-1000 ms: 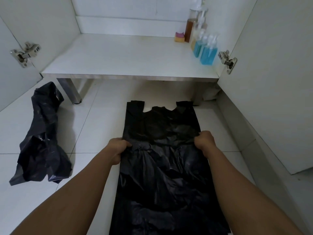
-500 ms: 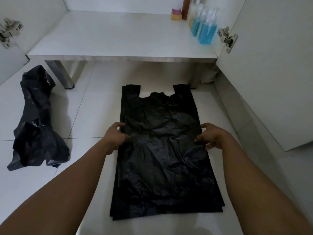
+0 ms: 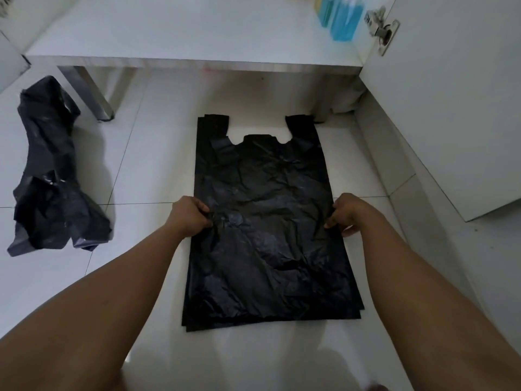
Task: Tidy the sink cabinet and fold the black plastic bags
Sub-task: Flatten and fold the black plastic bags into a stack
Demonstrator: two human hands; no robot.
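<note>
A black plastic bag lies flat on the white tiled floor in front of the open sink cabinet, its two handles pointing toward the cabinet. My left hand pinches the bag's left edge about halfway down. At the right edge my right hand pinches the plastic with curled fingers. A second black bag lies crumpled on the floor to the left, untouched.
The cabinet's white bottom shelf runs across the top, with blue liquid bottles at its right end. An open cabinet door with a metal hinge stands on the right. A metal cabinet leg stands at left.
The bag now lies flatter and fully spread, with its bottom edge in view. Both hands shifted to the side edges and closed on the plastic; my view tilted down.
</note>
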